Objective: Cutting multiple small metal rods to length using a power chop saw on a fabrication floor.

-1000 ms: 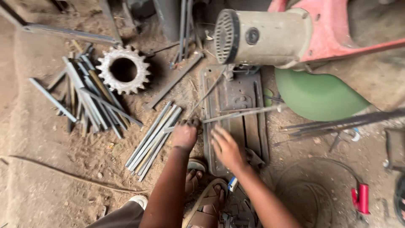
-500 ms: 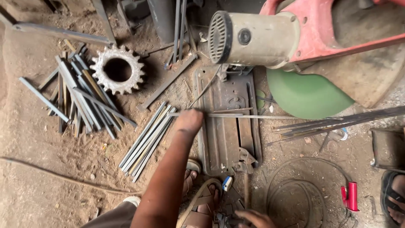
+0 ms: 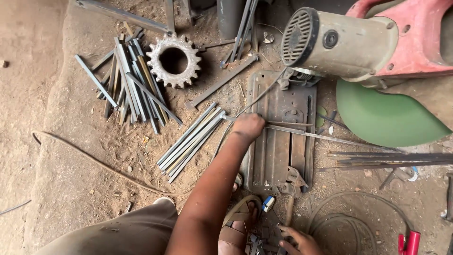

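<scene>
Gripping a thin steel rod across the chop saw's base plate.
Left hand clenched around the rod; right hand, fingers loosely curled, touches scrap near a sandal.

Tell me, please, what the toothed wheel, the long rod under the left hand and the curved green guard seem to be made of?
Toothed wheel: likely cast steel, rough, rusty grey. Long rod under the left hand: bare metal, probably steel, dull sheen. Green guard: smooth, painted; metal or plastic, unclear.
</scene>
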